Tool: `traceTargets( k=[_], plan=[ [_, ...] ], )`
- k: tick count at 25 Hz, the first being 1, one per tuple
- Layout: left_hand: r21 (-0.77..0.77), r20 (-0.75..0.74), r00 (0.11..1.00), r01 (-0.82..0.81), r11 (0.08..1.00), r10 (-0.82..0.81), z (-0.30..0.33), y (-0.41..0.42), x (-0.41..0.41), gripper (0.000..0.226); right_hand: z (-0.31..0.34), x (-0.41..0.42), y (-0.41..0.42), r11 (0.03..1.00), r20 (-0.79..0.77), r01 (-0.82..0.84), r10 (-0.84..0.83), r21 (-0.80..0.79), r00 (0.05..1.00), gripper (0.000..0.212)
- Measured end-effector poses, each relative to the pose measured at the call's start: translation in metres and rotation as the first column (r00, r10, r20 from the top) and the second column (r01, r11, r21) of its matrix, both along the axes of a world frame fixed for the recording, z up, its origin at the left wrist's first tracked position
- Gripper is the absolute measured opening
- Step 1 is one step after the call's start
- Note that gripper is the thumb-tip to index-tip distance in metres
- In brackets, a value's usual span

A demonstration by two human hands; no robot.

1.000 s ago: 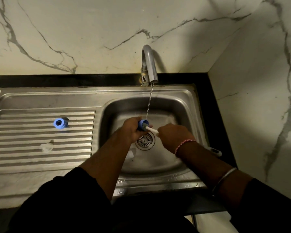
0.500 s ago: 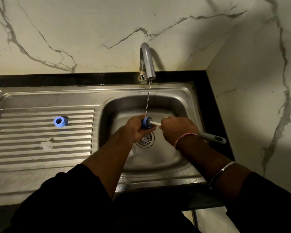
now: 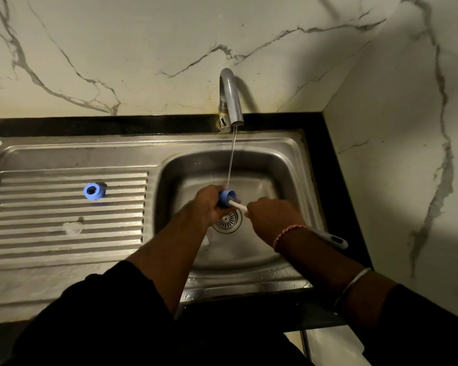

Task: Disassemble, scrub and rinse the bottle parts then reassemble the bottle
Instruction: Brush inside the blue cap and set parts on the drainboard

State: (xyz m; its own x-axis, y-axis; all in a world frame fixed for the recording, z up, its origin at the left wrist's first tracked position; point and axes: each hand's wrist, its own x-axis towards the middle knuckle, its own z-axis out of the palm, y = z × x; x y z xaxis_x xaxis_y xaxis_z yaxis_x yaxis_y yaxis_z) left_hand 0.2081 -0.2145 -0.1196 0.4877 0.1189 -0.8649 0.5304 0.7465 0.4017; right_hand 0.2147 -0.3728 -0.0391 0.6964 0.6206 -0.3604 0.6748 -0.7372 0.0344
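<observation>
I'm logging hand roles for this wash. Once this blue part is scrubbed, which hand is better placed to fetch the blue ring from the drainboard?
Probably the left hand: the blue ring lies on its side, and it could set down the blue cap. The right hand holds the brush and would have to cross over.

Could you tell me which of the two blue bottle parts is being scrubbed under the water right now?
The blue part in the left hand over the basin, with the brush pushed inside; the other blue ring sits untouched on the drainboard.
</observation>
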Motion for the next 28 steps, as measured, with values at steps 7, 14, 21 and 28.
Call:
traceTargets(
  k=[7,14,21,28],
  plan=[
    [0.065,-0.038,0.999,-0.016,0.998,0.018,-0.006,-0.005,-0.002,0.057,0.001,0.017,0.002,0.995,0.067,0.075,-0.079,0.058,0.995,0.03],
    [-0.119,0.135,0.963,-0.216,0.969,0.231,-0.001,-0.006,-0.008,0.047,-0.034,0.02,0.011,0.842,-0.324,0.523,-0.461,0.134,0.826,0.03],
    [0.013,0.049,0.99,-0.134,0.991,0.133,-0.007,0.0,-0.011,0.039,-0.01,0.02,-0.003,0.966,0.011,0.254,-0.255,0.043,0.967,0.03],
    [0.065,0.039,0.992,-0.121,0.991,0.118,-0.002,0.009,0.0,0.041,0.002,0.026,-0.002,0.977,0.011,0.212,-0.212,0.035,0.977,0.033]
  ],
)
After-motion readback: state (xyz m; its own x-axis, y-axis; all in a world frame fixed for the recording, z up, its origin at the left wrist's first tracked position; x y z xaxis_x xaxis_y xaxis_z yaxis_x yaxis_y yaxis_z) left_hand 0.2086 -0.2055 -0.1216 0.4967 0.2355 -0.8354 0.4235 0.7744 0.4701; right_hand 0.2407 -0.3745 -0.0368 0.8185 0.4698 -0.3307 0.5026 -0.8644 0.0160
